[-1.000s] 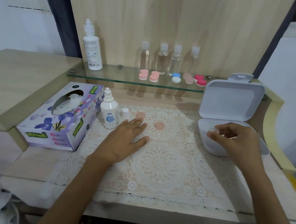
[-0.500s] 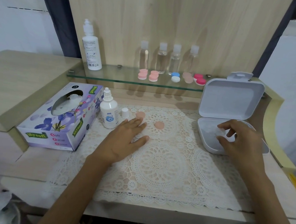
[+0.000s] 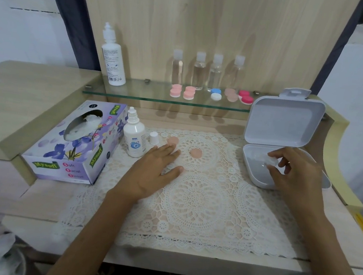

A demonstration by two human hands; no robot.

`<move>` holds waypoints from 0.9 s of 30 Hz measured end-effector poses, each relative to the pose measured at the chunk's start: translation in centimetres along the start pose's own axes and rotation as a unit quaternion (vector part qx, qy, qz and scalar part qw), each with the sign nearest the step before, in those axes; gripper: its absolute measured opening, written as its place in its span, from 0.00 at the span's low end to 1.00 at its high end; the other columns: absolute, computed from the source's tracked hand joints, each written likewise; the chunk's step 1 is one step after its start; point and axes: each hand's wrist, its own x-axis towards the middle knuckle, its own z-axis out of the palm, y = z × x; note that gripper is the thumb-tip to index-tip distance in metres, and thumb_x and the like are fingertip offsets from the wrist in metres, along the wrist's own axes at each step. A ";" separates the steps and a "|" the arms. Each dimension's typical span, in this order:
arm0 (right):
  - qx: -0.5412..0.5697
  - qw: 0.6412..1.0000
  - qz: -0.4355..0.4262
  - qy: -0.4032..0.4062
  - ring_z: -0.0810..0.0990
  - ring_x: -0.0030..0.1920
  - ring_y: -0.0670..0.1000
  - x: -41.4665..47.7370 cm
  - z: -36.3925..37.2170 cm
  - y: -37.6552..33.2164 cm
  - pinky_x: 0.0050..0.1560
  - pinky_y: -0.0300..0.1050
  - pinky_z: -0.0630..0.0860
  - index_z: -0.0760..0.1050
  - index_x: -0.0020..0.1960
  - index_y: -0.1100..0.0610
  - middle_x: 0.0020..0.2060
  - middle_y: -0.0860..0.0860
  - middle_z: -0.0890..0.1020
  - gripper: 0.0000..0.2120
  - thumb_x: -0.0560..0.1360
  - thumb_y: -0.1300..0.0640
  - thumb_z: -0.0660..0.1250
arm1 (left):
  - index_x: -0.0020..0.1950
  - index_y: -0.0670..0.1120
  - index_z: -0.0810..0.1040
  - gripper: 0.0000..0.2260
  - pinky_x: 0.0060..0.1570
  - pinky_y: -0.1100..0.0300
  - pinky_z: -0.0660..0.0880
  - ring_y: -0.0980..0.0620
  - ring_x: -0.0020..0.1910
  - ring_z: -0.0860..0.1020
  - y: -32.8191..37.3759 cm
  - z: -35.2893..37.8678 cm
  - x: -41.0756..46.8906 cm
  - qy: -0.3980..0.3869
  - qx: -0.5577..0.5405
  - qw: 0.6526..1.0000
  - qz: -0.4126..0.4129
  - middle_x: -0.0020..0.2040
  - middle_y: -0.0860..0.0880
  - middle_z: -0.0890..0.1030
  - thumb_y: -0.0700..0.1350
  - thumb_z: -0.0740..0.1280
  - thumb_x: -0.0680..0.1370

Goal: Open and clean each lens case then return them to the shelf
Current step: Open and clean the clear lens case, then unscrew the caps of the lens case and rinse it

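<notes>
Pale wood desk, a lace mat (image 3: 202,206) spread over it, and at the back a glass shelf (image 3: 136,92) where the other lens cases (image 3: 216,94) sit in a row in front of four clear bottles (image 3: 199,71). From my remote seat I read the right hand (image 3: 293,171) as the busy one. It hangs over the tray of the open white box (image 3: 246,157), thumb and forefinger pinching a small translucent piece (image 3: 271,162), the other fingers loosely curled. I take that piece for the body of the opened lens case, though it is too blurred to be sure, and I cannot tell which way its long axis runs.

The left hand (image 3: 155,168) lies flat on the mat, fingers straight and slightly spread, holding nothing. Two peach caps (image 3: 196,153) lie at its fingertips, well to the left of the pinched piece. So the case body is on the right, while the caps, the small solution bottle (image 3: 134,140) and the tissue box (image 3: 74,141) are all on the left hand's side. My guess is that the piece must travel leftward to mid-mat, where the left hand is nearer to everything else.
</notes>
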 end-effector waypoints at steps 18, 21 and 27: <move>0.152 0.974 -0.006 -0.168 0.74 0.37 0.41 -1.6 6.1 -8.4 0.39 0.35 0.69 0.79 0.51 0.54 0.40 0.42 0.77 0.09 0.73 0.53 0.71 | 0.64 0.44 0.77 0.15 0.64 0.65 0.62 0.52 0.65 0.70 0.4 -0.5 -0.3 0.093 -0.005 0.995 0.044 0.63 0.49 0.76 0.36 0.61 0.78; 0.118 0.979 -0.029 -0.164 0.70 0.42 0.42 -1.9 6.9 -8.2 0.42 0.36 0.66 0.78 0.54 0.54 0.44 0.43 0.76 0.11 0.74 0.51 0.69 | 0.61 0.44 0.79 0.16 0.62 0.58 0.70 0.52 0.62 0.72 0.2 -0.6 -0.3 0.115 -0.002 0.991 0.064 0.60 0.50 0.78 0.35 0.60 0.76; 0.096 0.978 -0.051 -0.180 0.69 0.52 0.48 -2.4 7.6 -7.8 0.52 0.42 0.68 0.78 0.57 0.56 0.50 0.47 0.76 0.14 0.75 0.50 0.68 | 0.51 0.43 0.83 0.15 0.45 0.54 0.77 0.53 0.53 0.77 1.4 -2.0 -0.8 0.229 0.024 0.959 0.166 0.49 0.52 0.82 0.34 0.59 0.73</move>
